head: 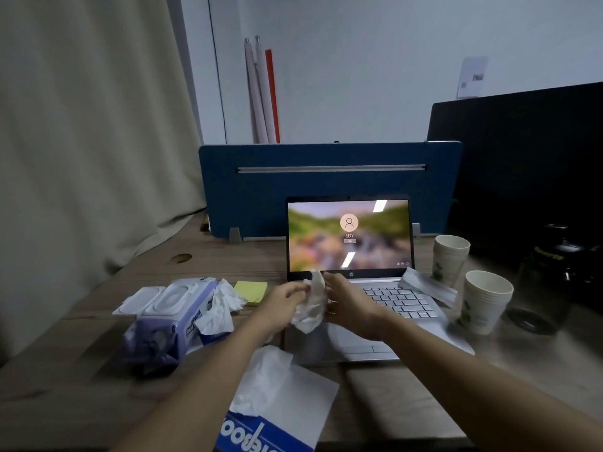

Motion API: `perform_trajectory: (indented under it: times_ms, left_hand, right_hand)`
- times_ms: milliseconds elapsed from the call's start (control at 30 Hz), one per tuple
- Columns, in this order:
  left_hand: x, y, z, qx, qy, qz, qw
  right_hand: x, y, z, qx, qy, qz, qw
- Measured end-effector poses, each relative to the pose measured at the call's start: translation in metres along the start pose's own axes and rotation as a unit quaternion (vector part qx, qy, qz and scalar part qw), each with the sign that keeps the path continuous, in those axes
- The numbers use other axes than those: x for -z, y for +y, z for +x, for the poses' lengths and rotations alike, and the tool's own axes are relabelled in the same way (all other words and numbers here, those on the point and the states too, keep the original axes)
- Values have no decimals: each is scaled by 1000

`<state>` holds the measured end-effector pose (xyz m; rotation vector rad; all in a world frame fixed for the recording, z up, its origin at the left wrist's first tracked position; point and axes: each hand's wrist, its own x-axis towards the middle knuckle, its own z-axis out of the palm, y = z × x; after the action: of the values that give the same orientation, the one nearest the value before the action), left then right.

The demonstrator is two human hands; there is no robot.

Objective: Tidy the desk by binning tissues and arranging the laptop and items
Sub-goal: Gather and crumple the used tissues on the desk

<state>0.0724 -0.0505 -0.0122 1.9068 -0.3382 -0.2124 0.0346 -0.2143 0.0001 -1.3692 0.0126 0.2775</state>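
A: Hands?
B: Both out over the laptop, meeting in front of the lit screen. Left hand with fingers curled around a crumpled tissue, pinching its left side. Right hand flat against the other side, fingers pressed together and pointing toward the screen (thumb hidden behind the tissue).

A: Tissue off the desk?
B: Yes, held between the two hands, above the left end of the keyboard.

A: Other tissues?
B: A second crumpled one lying against the right end of the wipes pack, left of the laptop. Another sticking up out of the tissue box at the near edge, under the left forearm.

A: Remaining items?
B: Yellow sticky notes between the wipes and the laptop. A folded white wrapper resting across the laptop's right edge. Two paper cups just right of that, upright, slightly apart. A dark jar further right (blurred, contents unclear).
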Motion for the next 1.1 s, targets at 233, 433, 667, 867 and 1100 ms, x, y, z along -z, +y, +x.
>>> perform_trajectory:
  times_ms: [233,433,667,867,1100]
  left_hand:
    - [-1,-4,-2,14,-8,29,999]
    - [1,-10,-1,-30,27,59,997]
    - [14,-16,8,-40,53,72,995]
    - [24,-23,17,-50,89,94,990]
    - [33,-26,22,-83,83,133,984]
  right_hand:
    - [2,1,5,-9,59,77,995]
    - [16,3,3,-26,55,60,996]
    - [78,5,-3,72,220,-413,881]
    - [160,8,-6,-24,249,-701,667]
    - [177,-5,-2,-75,234,-691,679]
